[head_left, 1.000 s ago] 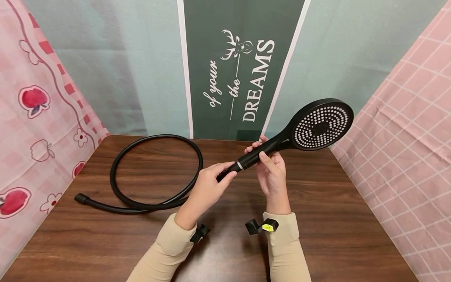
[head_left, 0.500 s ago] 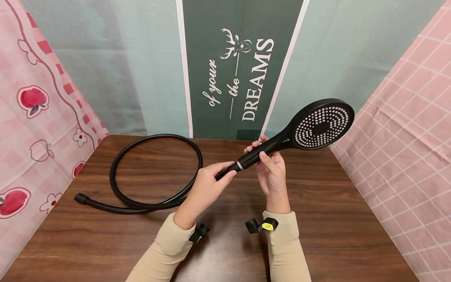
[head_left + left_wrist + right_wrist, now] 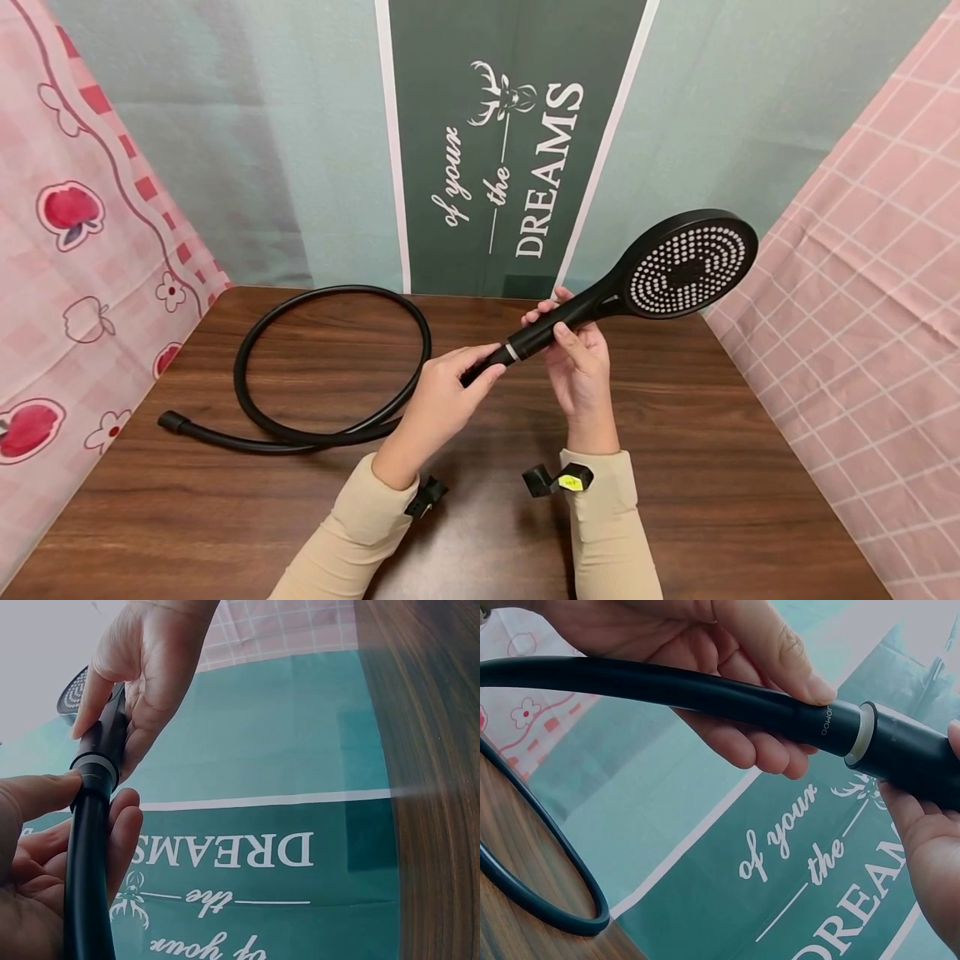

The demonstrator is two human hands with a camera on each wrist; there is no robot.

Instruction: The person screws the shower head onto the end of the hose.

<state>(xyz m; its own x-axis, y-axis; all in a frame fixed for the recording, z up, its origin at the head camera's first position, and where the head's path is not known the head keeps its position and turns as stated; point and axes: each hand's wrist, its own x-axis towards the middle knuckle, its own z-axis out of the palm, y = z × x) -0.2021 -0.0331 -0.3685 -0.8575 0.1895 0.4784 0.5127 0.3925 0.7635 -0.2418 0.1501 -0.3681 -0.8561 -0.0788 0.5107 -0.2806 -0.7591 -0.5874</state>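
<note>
My right hand (image 3: pixel 581 362) holds a black shower head (image 3: pixel 686 271) by its handle, thumb on the near side, spray face with pale nozzles turned up toward me. With thumb and fingers my left hand (image 3: pixel 442 396) pinches the end fitting of a black shower hose (image 3: pixel 333 290). In the right wrist view the hose's end fitting (image 3: pixel 829 727) meets the handle end (image 3: pixel 907 750), with a pale ring (image 3: pixel 862 731) showing between them. How far the fitting sits inside the handle is hidden. Both are held tilted above the table.
The hose lies in a loop on the brown wooden table (image 3: pixel 675 467), its other end (image 3: pixel 172 422) at the left. Behind hangs a green cloth (image 3: pixel 517 167) with white lettering. Pink patterned cloths (image 3: pixel 862 292) stand at both sides.
The shower head has shifted very slightly to the right. Both hands keep nearly the same place and hold, and the hose loop lies as before.
</note>
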